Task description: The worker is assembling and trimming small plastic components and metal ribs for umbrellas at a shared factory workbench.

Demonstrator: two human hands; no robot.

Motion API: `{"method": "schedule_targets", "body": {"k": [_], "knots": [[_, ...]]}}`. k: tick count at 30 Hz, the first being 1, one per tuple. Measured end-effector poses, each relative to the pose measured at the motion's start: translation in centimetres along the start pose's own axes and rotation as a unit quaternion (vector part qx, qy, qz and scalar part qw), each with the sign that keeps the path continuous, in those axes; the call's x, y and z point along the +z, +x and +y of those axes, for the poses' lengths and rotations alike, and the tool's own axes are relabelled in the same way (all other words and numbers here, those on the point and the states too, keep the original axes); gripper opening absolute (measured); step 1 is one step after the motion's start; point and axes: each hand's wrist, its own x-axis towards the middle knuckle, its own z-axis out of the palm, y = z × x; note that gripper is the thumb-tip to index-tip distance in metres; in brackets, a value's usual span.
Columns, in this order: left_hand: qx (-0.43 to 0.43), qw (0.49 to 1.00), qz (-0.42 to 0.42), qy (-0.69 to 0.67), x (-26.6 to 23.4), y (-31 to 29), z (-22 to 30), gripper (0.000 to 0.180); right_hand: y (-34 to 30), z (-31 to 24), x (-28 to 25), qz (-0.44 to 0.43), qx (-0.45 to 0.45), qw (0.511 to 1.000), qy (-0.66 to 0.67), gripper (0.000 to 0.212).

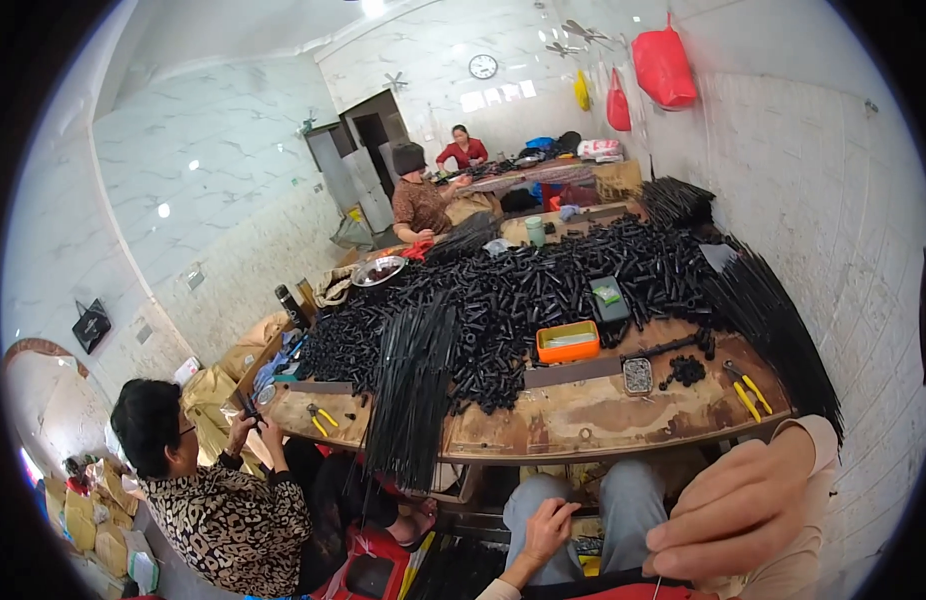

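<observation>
My right hand [743,510] is raised close to the camera at the lower right, its fingers pinched together on a thin pale thread [655,586] that hangs below them. My left hand [548,530] is lower, over my grey-trousered knees [623,505], with its fingers curled; what it holds is too small to make out. Both hands are below the near edge of the worn wooden table [583,415]. A bundle of long black rods [413,400] droops over that edge to the left of my hands.
A big heap of short black tubes [523,290] covers the table, with an orange tray [569,341], a small metal tin [637,375] and yellow-handled pliers [748,392]. More long rods [773,320] lie at the right. A person in a leopard-print top [223,500] sits left; two people work at the back.
</observation>
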Motion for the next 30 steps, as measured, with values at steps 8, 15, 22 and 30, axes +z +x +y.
{"method": "schedule_targets", "body": {"k": [8, 15, 22, 30], "knots": [[-0.023, 1.000, 0.005, -0.014, 0.2, 0.6, -1.1, 0.029, -0.8, 1.4, 0.0, 0.007, 0.006, 1.000, -0.005, 0.024], [-0.014, 1.000, 0.009, -0.010, 0.4, 0.4, -0.7, 0.029, -4.6, 5.2, 0.9, -0.007, 0.110, 0.988, -0.109, 0.031], [-0.023, 1.000, 0.013, 0.002, 0.3, 0.7, -0.8, 0.028, -4.6, 6.0, 2.4, -0.015, 0.108, 0.987, -0.121, 0.027], [-0.026, 1.000, 0.003, -0.016, 0.4, 0.9, -1.3, 0.029, -5.0, 8.0, 3.3, -0.034, 0.141, 0.983, -0.110, 0.025]]}}
